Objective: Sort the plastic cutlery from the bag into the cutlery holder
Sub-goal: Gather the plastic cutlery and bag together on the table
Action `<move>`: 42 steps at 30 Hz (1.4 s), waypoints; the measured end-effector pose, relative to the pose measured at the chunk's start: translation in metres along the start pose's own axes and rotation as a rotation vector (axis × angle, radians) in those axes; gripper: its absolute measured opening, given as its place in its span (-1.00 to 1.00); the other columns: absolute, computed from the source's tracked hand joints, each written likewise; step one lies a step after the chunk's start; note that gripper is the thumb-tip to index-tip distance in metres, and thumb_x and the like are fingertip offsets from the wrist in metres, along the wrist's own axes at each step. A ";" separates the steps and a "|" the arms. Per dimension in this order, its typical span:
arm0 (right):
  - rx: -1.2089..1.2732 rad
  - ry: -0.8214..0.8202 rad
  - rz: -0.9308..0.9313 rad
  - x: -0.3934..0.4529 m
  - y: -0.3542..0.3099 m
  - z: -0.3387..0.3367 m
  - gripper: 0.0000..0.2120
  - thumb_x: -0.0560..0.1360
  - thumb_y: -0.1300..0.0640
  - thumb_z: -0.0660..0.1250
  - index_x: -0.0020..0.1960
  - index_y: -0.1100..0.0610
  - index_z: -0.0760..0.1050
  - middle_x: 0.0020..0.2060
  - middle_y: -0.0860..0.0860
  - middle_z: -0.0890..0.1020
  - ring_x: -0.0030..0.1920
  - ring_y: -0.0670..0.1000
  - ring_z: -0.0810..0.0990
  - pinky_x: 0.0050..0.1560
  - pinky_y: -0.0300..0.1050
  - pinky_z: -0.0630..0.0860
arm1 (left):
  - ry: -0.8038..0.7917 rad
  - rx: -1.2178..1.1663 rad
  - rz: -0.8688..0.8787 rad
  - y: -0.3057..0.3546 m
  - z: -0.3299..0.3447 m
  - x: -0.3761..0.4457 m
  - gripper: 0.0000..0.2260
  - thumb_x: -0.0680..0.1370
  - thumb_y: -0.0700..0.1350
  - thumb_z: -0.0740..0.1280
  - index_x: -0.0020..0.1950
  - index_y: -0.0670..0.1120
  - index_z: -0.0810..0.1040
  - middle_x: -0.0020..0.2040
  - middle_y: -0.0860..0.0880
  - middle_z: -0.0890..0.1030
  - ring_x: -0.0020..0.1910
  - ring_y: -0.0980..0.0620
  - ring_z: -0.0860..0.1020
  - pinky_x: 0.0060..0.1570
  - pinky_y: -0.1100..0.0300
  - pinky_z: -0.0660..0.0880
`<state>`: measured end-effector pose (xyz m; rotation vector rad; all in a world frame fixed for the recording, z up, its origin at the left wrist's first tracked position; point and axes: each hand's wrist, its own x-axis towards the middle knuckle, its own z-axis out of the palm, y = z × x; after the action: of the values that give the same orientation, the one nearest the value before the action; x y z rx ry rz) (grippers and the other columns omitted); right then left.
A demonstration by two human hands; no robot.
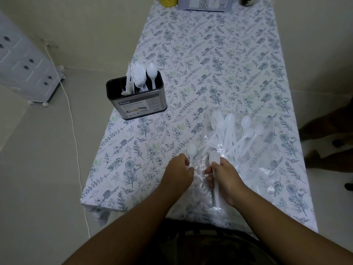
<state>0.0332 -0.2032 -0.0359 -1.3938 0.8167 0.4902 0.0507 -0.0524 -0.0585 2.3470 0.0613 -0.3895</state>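
plastic cutlery point(232, 134), white spoons and forks, lies heaped in a clear bag point(246, 150) on the flowered tablecloth point(200, 54), well to the right of and nearer than the cutlery holder point(136, 98), which already has forks and a spoon standing upright in it. the left hand point(178, 174), nearer than the holder and just left of the bag, pinches the handle of one spoon point(191, 151) with its bowl up. the right hand point(225, 175), over the bag's near end, grips a second spoon point(214, 159) with curled fingers.
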 end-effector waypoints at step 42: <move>0.221 -0.227 -0.010 0.010 -0.018 0.030 -0.73 0.63 0.34 0.16 0.29 0.23 0.48 -0.16 0.16 0.66 -0.20 0.10 0.65 -0.08 0.04 0.56 | 0.049 -0.297 -0.025 -0.006 -0.027 -0.009 -0.81 0.61 -0.15 0.33 0.20 -0.03 0.62 -0.16 0.11 0.64 -0.23 0.27 0.58 -0.21 0.40 0.50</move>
<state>0.0597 -0.1779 -0.0324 -1.1153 0.6579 0.5228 0.0479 -0.0290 -0.0412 2.0633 0.1610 -0.3120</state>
